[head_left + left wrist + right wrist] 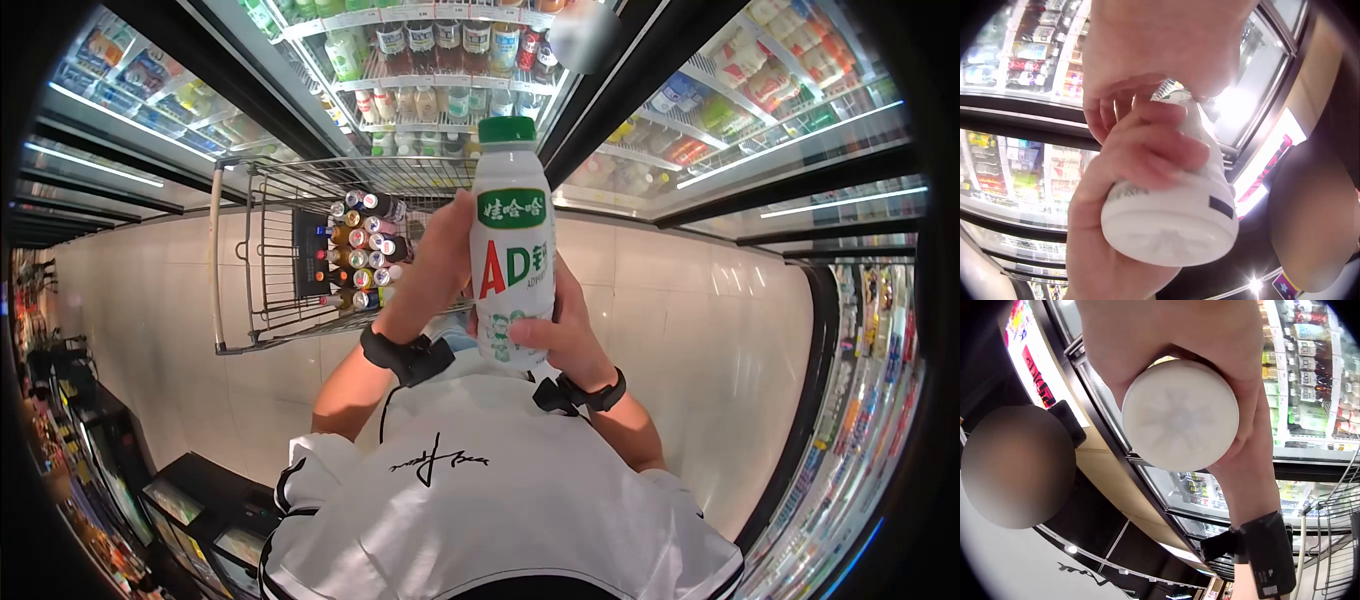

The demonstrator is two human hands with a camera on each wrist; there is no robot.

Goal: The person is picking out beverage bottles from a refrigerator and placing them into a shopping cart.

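Here the bottle [512, 235] stands upright, left hand [435, 265] gripping its side, right hand [562, 335] clasping its lower end

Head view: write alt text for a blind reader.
A white bottle with a green cap is held up: the right hand grips its lower part, the left hand its side. Behind stand a wire trolley of drinks and glass-door fridges.

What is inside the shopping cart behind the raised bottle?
The shopping cart holds a cluster of small bottles, caps facing the camera. Its right part is hidden behind the left hand and the white bottle it holds.
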